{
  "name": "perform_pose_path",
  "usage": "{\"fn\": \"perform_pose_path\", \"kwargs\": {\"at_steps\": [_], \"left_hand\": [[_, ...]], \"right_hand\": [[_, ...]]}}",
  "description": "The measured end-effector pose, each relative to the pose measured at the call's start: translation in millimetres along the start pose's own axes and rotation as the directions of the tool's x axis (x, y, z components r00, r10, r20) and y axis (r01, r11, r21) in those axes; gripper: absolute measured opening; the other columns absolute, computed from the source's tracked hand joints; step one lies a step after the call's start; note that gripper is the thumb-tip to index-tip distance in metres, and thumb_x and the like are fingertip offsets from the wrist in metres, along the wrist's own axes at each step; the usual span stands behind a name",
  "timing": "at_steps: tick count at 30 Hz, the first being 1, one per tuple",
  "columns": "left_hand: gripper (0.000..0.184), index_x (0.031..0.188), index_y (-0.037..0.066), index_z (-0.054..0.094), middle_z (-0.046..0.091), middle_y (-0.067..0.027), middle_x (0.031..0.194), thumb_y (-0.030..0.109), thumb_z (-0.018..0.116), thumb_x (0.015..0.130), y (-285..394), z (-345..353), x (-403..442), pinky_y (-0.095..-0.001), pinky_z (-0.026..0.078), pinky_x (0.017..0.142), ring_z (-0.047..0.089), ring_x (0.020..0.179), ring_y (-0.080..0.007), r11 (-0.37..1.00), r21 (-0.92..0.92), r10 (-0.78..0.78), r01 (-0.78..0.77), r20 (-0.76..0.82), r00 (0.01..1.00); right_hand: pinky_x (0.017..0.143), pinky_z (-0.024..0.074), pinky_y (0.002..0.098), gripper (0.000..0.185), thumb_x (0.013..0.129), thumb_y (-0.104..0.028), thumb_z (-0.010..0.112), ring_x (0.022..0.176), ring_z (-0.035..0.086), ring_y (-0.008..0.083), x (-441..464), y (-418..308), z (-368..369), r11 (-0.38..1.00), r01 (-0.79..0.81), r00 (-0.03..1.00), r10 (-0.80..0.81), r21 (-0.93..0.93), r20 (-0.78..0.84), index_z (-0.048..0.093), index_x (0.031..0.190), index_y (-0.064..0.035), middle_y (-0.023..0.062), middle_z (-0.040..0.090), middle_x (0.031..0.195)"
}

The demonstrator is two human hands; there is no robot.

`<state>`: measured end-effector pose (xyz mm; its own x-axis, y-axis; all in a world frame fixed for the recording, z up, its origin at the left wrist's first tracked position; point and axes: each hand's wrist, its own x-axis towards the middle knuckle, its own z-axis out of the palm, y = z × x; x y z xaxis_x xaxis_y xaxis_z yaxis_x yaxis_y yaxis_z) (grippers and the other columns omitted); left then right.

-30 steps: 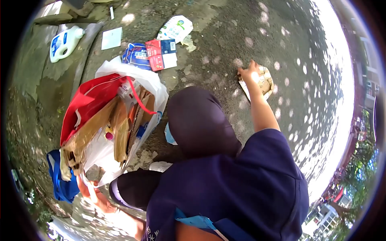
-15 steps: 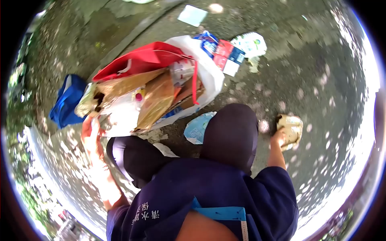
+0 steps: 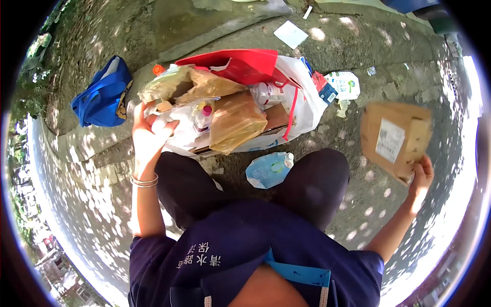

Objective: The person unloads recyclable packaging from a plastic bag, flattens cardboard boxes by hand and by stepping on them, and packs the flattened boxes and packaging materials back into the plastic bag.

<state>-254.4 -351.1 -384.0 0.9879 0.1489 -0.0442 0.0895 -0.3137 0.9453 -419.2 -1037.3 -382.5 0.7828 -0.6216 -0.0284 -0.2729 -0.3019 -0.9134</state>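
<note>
My right hand (image 3: 422, 176) grips the lower right corner of a flattened brown cardboard piece (image 3: 417, 133) with a white label, held up above the ground. At the left end of a white plastic bag (image 3: 307, 115), my left hand (image 3: 149, 130) has its fingers closed on the bag's edge. Inside the bag are brown cardboard pieces (image 3: 238, 120), a clear bottle with a pink cap (image 3: 203, 117) and another clear bottle (image 3: 267, 94). A red bag (image 3: 245, 64) lies along its far side.
A blue bag (image 3: 105, 94) lies at the left. Between my knees is a light blue pouch (image 3: 268, 170). Beyond the white bag lie a white card (image 3: 290, 35), a red and blue carton (image 3: 327, 93) and a white-green packet (image 3: 343, 84).
My right hand has lifted the cardboard off the ground, and its labelled side now shows. My left hand stays at the bag's left end. The view has turned and shifted.
</note>
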Motion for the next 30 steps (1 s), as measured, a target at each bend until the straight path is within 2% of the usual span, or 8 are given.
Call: {"fn": "perform_pose_path", "kwargs": {"at_steps": [8,10,14,19,22,24,29,30], "left_hand": [[0.053,0.118,-0.006,0.055,0.061,-0.006,0.096,0.004,0.078,0.072,-25.4,-16.4,-6.6,-0.024,0.045,0.078,0.053,0.088,-0.0096,0.997,-0.079,0.009,0.003,0.147,0.989],[0.045,0.117,-0.004,0.056,0.06,-0.006,0.097,0.002,0.074,0.076,-34.2,-20.9,-6.8,-0.0278,0.045,0.083,0.054,0.087,-0.0123,0.976,0.052,0.197,-0.211,0.202,0.959],[0.017,0.101,0.001,0.066,0.064,-0.0032,0.083,0.013,0.06,0.089,-20.9,-24.8,-13.5,-0.034,0.032,0.102,0.056,0.083,-0.0103,0.97,-0.204,-0.062,0.132,0.315,0.947],[0.019,0.083,0.001,0.068,0.061,-0.0009,0.071,0.016,0.059,0.091,-15.5,-1.2,-1.3,-0.0368,0.018,0.111,0.05,0.068,-0.0084,0.987,-0.09,0.162,-0.136,0.419,0.893],[0.016,0.073,0.005,0.067,0.054,-0.0014,0.064,0.018,0.076,0.076,-9.1,18.7,-0.9,-0.0285,0.045,0.068,0.049,0.06,-0.0117,0.974,0.11,0.124,-0.198,0.472,0.873],[0.021,0.07,0.005,0.066,0.05,-0.0028,0.063,0.019,0.082,0.068,-11.6,23.9,0.2,-0.0279,0.036,0.05,0.048,0.059,-0.0137,0.948,0.114,0.205,-0.297,0.493,0.845],[0.046,0.116,0.0,0.054,0.062,-0.0103,0.11,0.018,0.073,0.078,-51.9,9.3,-2.3,-0.0323,0.05,0.083,0.061,0.099,-0.021,0.745,0.278,0.4,-0.606,0.541,0.74],[0.054,0.124,0.001,0.047,0.059,-0.0113,0.116,0.018,0.072,0.079,-56.4,5.5,-7.0,-0.0339,0.047,0.09,0.058,0.105,-0.0216,0.874,0.139,0.344,-0.465,0.498,0.796]], "right_hand": [[0.094,0.0445,0.0277,0.04,0.084,0.012,0.055,0.106,0.06,0.0186,-31.5,-177.1,138.3,0.896,0.351,0.869,-0.42,0.271,0.262,0.052,0.123,0.0075,0.017,0.064,0.113],[0.094,0.0451,0.0277,0.04,0.083,0.013,0.055,0.105,0.061,0.0187,-38.1,-195.3,156.1,0.895,0.351,0.852,-0.428,0.277,0.303,0.053,0.122,0.0078,0.017,0.064,0.113],[0.091,0.0478,0.0289,0.04,0.083,0.013,0.057,0.103,0.062,0.021,-57.8,-221.9,183.3,0.859,0.489,0.799,-0.511,0.152,0.316,0.052,0.123,0.0082,0.0187,0.064,0.113],[0.081,0.0493,0.0243,0.029,0.081,0.011,0.062,0.089,0.063,0.0141,-91.3,-248.6,219.6,0.769,0.637,0.717,-0.616,0.051,0.328,0.061,0.109,0.0075,0.0123,0.067,0.1],[0.075,0.0518,0.026,0.023,0.08,0.01,0.062,0.085,0.065,0.0164,-106.7,-263.6,235.5,0.728,0.685,0.686,-0.651,0.012,0.325,0.064,0.103,0.0062,0.0141,0.068,0.096],[0.077,0.0527,0.0294,0.022,0.083,0.009,0.059,0.087,0.067,0.0217,-119.0,-279.7,248.0,0.509,0.86,0.446,-0.734,-0.019,0.513,0.061,0.105,0.0054,0.0176,0.068,0.097],[0.073,0.0548,0.0329,0.018,0.079,0.01,0.055,0.081,0.068,0.0305,-131.4,-288.3,293.8,0.448,0.891,0.295,-0.692,0.071,0.659,0.064,0.093,0.0043,0.0179,0.068,0.092],[0.073,0.0549,0.0334,0.018,0.077,0.01,0.055,0.08,0.068,0.0306,-133.0,-290.1,300.5,0.469,0.869,0.263,-0.708,0.158,0.656,0.064,0.092,0.0051,0.0175,0.068,0.091]]}}
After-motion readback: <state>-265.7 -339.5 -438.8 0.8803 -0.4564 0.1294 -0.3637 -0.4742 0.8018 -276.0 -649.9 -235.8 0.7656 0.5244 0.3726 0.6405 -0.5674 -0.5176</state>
